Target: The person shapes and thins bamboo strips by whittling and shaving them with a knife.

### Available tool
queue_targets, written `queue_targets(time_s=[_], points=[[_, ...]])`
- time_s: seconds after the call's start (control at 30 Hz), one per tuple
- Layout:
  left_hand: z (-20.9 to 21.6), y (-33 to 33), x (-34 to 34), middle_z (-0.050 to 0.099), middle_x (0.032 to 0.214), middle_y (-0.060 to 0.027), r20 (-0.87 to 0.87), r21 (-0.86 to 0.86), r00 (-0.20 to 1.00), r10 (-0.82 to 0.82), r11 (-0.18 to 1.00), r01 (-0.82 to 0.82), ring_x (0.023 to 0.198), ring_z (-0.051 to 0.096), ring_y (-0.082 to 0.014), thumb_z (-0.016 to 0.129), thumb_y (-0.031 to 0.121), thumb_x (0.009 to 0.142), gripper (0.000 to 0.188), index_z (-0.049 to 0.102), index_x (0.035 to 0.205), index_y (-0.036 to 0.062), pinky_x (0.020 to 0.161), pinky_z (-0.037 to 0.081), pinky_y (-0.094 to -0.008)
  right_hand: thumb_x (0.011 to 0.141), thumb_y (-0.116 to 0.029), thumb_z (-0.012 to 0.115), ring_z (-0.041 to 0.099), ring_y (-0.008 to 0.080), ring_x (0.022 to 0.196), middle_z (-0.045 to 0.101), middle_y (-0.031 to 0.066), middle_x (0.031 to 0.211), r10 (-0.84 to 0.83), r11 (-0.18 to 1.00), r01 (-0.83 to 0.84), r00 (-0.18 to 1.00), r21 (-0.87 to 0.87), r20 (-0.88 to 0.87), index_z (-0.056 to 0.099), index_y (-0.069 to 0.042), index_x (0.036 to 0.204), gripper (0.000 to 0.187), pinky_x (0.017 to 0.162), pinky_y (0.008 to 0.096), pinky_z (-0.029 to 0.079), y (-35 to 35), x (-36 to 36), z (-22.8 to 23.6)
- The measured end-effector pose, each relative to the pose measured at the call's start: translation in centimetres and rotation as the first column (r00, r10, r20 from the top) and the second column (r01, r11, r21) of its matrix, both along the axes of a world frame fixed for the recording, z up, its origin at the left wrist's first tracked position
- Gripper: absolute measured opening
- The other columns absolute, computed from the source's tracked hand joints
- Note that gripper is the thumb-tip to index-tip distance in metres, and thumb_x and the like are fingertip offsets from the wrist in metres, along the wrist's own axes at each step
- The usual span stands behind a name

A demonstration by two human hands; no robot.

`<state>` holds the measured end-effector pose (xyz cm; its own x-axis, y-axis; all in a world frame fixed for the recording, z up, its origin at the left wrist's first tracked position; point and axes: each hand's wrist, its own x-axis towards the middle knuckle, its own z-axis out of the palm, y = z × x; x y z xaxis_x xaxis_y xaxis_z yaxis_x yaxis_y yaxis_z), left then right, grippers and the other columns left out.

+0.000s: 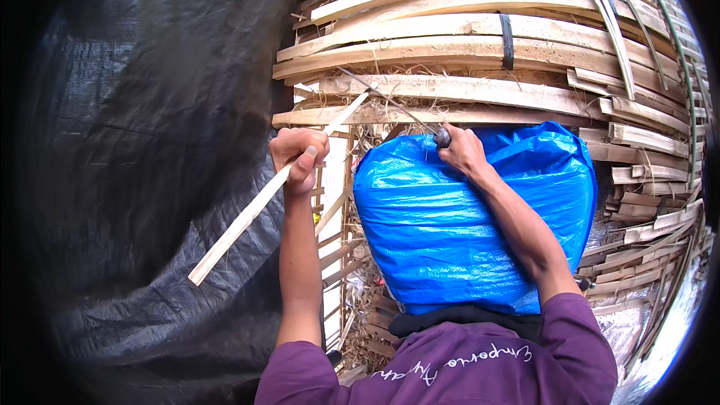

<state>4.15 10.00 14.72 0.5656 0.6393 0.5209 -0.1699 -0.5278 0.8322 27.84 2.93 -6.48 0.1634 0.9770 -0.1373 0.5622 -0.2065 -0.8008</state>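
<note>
A pale wooden strip (pixel 251 216) slants through the fist of my left hand (pixel 300 156), thumb pressed along it. Its lower end points toward the black sheet, and its upper end reaches the wood ahead. My right hand (pixel 463 151) is closed round the dark handle of a long thin knife (pixel 397 106). The blade slopes up and left, crossing near the upper end of the strip. Whether blade and strip touch there, I cannot tell. A blue plastic sheet (pixel 457 225) covers my lap under the right forearm.
Long split-wood pieces (pixel 450 49) lie stacked ahead, some bound with a black band (pixel 507 41). Shorter slats (pixel 652 150) are piled at the right. A black tarpaulin (pixel 165 105) hangs along the left. Fine shavings (pixel 367 285) litter the slatted surface beside my lap.
</note>
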Motion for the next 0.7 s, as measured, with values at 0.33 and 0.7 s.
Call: queue_targets(time_s=[0.33,0.7], points=[[-0.2,0.1,-0.2,0.028,0.042,0.0030,0.036,-0.004,0.999,-0.013,1.000,0.013,0.036,0.026,-0.0086,0.059,0.033,0.087,0.050,0.040,0.051,0.0038,0.038,0.021,-0.0253,0.071,-0.018,0.066,0.065,0.0424,0.073,0.065,0.0220,0.072,0.141,0.970,-0.112,0.983,0.216,-0.120,0.067,-0.013,0.094,0.024,0.067,0.0507,0.051,-0.6,-0.6,0.6],[-0.6,0.1,-0.2,0.028,0.043,0.0030,0.037,-0.032,0.999,-0.011,0.999,0.013,0.037,0.027,-0.0093,0.060,0.033,0.087,0.050,0.040,0.052,0.0041,0.039,0.022,-0.0256,0.071,-0.019,0.066,0.064,0.0421,0.070,0.063,0.0219,0.068,0.155,0.958,-0.124,0.982,0.259,-0.104,0.064,-0.014,0.092,0.021,0.064,0.0504,0.050,-1.1,-0.5,0.5]])
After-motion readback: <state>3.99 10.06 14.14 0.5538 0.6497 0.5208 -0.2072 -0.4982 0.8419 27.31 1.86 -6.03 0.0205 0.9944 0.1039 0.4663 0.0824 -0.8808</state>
